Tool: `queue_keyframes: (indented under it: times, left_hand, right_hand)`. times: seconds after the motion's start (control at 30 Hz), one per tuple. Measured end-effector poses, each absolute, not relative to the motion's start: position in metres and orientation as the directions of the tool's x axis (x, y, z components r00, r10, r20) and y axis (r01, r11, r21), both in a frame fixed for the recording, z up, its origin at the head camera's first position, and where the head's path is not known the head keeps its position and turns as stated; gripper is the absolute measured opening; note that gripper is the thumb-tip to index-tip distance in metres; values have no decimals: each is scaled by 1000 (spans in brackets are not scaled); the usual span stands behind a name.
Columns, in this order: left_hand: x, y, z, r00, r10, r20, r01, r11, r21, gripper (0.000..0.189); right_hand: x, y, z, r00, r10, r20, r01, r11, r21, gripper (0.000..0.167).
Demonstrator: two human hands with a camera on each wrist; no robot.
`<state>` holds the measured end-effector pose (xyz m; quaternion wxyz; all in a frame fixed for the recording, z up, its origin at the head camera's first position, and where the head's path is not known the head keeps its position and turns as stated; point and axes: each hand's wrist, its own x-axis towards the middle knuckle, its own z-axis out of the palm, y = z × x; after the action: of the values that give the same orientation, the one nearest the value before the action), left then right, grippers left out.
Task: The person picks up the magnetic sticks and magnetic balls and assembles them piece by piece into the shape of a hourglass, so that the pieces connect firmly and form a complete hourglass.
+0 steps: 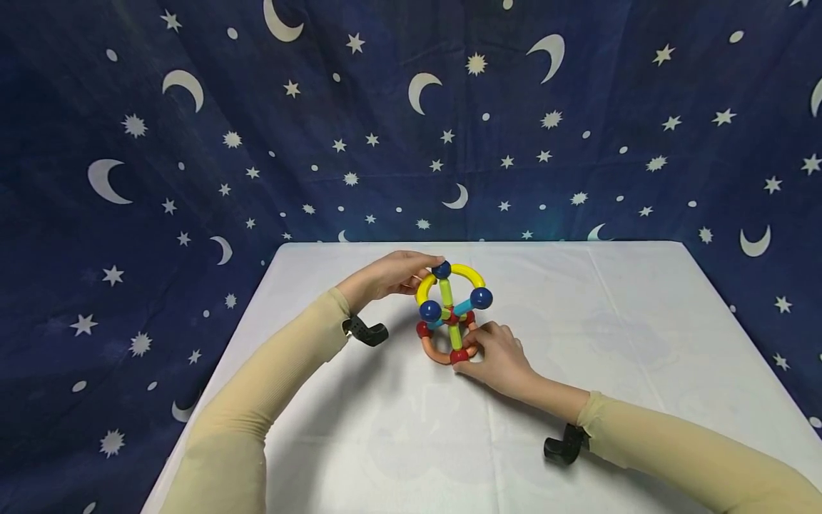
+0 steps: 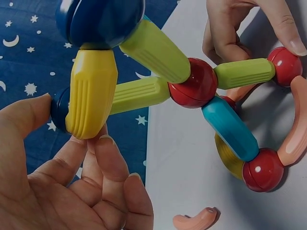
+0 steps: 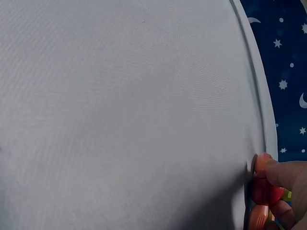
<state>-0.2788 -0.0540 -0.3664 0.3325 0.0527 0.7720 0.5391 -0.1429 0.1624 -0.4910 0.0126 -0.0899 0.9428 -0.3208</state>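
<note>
A ball-and-stick toy structure stands on the white table between the hands. Its base ring joins orange curved rods with red balls, and yellow curved rods with blue balls form the upper ring. Straight green rods and light blue rods meet at a central red ball. At the top, my left hand pinches a blue ball, thumb on the ball and fingertips by the yellow rod. My right hand grips the near red ball of the base, also visible in the right wrist view.
A loose orange curved rod lies on the table near the structure in the left wrist view. White cloth covers the table. Behind and beside it hangs a dark blue curtain with moons and stars. Each wrist carries a black camera mount.
</note>
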Motion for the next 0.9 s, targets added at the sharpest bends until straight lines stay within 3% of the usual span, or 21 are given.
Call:
queue_keyframes:
  times: [0.37, 0.9]
  left_hand:
    - [-272, -72, -366, -772, 421, -476, -292, 431, 854, 48]
    - [-236, -103, -369, -754, 417, -508, -379, 355, 855, 52]
  right_hand:
    - [-152, 170, -487, -967, -252, -24, -184, 767, -615, 31]
    - [-197, 207, -481, -877, -474, -76, -293, 653, -698, 33]
